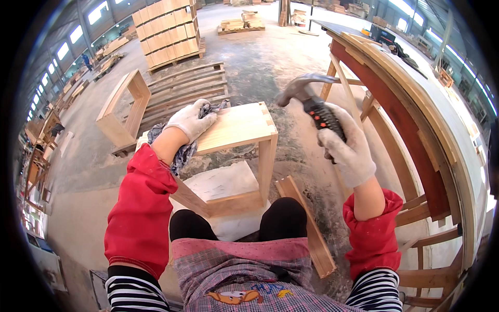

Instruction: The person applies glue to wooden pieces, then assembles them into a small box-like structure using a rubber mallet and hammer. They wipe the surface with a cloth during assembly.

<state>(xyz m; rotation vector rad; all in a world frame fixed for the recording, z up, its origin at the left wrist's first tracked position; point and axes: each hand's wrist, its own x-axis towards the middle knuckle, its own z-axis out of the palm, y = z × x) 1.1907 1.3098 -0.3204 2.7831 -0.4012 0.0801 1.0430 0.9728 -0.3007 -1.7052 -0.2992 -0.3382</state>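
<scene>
In my gloved right hand (349, 145) is a claw hammer (317, 106), raised to the right of a wooden box frame (236, 127). Its metal head points up and left, apart from the wood, and my fingers wrap round the black grip with orange spots. My gloved left hand (192, 120) presses a dark patterned cloth (183, 156) against the left end of the frame's top board. The frame is pale wood with open sides and shows jointed corners at its right end. It stands before my knees on a white sheet-like surface (228, 179).
A loose wooden board (306, 229) lies on the floor right of my knees. Another box frame (122, 112) stands left beside a slatted pallet (182, 93). A long workbench (395, 99) runs along the right. Stacked boards (169, 34) rise behind; a distant person (87, 61) stands far left.
</scene>
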